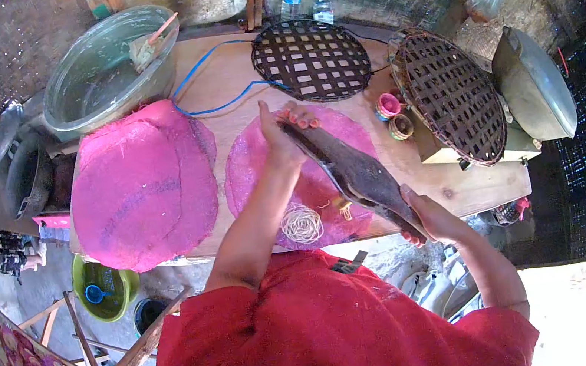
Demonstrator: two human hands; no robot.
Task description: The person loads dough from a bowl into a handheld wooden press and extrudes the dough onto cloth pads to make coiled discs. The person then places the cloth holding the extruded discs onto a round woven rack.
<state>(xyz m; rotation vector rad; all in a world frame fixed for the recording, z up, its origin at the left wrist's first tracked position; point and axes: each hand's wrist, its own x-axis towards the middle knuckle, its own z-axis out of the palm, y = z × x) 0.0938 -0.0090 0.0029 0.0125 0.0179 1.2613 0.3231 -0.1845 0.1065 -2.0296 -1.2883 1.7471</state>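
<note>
Between my hands I hold a long, flat, dark brown piece (355, 174) tilted above the table; its exact kind I cannot make out. My left hand (285, 135) grips its upper end, fingers curled over the far edge and thumb raised. My right hand (429, 218) is closed round the lower end. Beneath the piece lies a round pink mesh sheet (249, 166), partly covered by it and my left forearm. A coil of pale strands (302, 224) rests on this sheet, with a small brass-coloured object (344, 208) beside it.
Stacked pink sheets (136, 186) lie left, below a large basin (105, 74) holding a brush-like tool. A black woven tray (311, 59) with blue cord (211, 110) is behind. Small cups (388, 105), another woven tray (453, 97) and a metal pan (534, 85) stand right.
</note>
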